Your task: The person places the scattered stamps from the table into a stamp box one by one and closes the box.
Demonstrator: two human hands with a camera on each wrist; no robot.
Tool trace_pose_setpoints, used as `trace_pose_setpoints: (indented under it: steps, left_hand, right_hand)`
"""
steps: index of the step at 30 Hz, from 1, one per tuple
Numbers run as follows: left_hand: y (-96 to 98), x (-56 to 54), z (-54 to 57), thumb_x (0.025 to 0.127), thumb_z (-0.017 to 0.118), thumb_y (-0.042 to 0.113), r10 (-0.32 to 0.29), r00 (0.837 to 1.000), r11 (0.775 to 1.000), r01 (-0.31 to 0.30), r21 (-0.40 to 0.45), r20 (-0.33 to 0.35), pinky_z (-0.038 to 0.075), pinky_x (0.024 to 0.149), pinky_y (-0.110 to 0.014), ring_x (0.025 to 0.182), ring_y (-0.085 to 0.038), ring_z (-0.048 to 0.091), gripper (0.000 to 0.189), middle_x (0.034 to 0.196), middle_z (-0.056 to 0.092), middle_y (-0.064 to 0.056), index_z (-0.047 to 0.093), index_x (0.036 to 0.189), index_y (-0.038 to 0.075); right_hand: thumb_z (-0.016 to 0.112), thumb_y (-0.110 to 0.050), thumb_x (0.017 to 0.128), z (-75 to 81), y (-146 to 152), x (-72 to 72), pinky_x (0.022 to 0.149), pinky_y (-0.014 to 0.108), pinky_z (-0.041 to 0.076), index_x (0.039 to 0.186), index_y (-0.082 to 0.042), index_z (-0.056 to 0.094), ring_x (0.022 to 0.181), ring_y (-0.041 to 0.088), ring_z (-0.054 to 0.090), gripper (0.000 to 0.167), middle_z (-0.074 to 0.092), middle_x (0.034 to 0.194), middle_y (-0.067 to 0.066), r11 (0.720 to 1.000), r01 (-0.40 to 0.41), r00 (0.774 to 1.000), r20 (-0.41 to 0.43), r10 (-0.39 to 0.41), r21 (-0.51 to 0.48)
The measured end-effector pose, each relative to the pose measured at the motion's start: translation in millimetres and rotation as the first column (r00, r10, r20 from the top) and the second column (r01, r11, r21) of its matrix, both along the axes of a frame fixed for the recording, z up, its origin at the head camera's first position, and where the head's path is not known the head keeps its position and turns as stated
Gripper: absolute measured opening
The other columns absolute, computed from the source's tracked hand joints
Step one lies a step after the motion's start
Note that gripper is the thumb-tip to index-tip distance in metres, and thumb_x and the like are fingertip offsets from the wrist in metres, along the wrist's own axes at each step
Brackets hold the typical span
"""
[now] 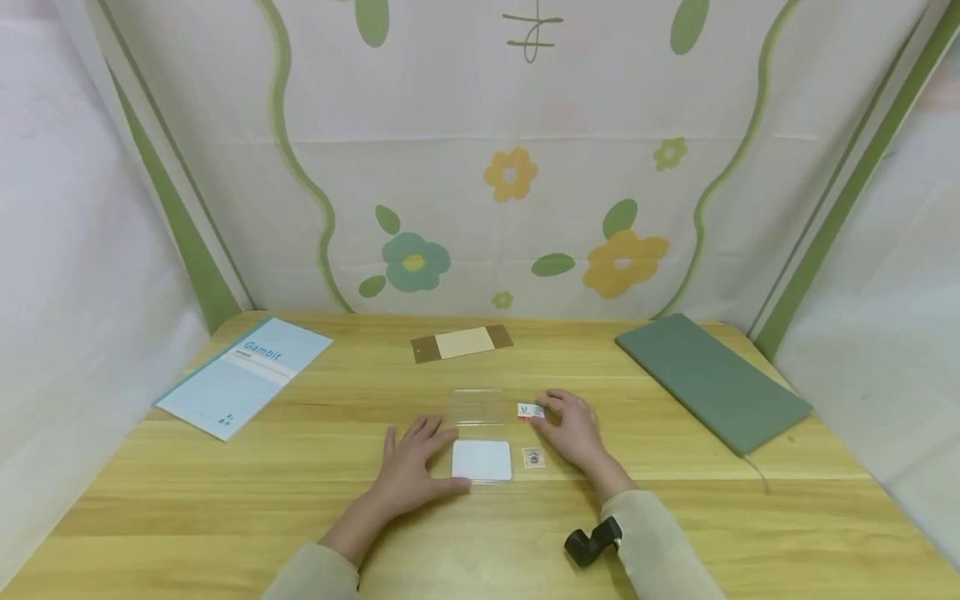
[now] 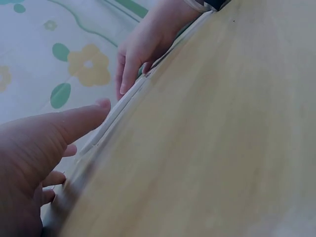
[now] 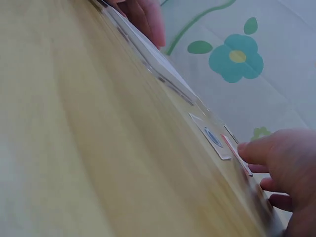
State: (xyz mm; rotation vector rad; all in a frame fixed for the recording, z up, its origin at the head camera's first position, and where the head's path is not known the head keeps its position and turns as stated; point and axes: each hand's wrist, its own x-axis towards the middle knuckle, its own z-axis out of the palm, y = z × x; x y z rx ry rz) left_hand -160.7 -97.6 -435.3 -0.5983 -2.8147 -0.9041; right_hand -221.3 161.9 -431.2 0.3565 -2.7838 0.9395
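In the head view a clear plastic case point(image 1: 477, 407) lies unfolded, its lower half holding a white stack of cards point(image 1: 482, 460). My left hand point(image 1: 412, 471) rests at its left side with fingers spread, the thumb at the lower left corner. My right hand point(image 1: 573, 427) pinches the right end of a small white card with a red edge point(image 1: 529, 411), thumb and forefinger on its edges. In the right wrist view the thumb meets that card point(image 3: 237, 155) at the table. A small square sticker with a dark round print point(image 1: 533, 457) lies just below.
Toward the back lies a brown and cream strip point(image 1: 462, 343). A light blue notebook point(image 1: 243, 375) is at the left, a dark green notebook point(image 1: 712, 383) at the right. Patterned fabric point(image 1: 465, 100) hangs behind the wooden table point(image 1: 187, 517).
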Motion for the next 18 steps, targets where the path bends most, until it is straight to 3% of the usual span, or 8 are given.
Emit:
trace_pose_setpoints:
  steps: [18]
  left_hand:
    - [0.0,1.8,1.0,0.067,0.062,0.055,-0.019,0.999,0.999,0.018,-0.034,-0.029,-0.003,0.09,-0.061,0.124,-0.034,0.02,0.067,0.134,0.032,-0.014,0.052,0.12,0.015]
  right_hand:
    - [0.068,-0.014,0.072,0.1,-4.8,2.4,0.096,0.05,0.012,0.092,-0.008,0.062,0.113,0.037,0.035,0.021,0.047,0.12,0.017,0.998,0.044,0.999,0.003,-0.044,-0.047]
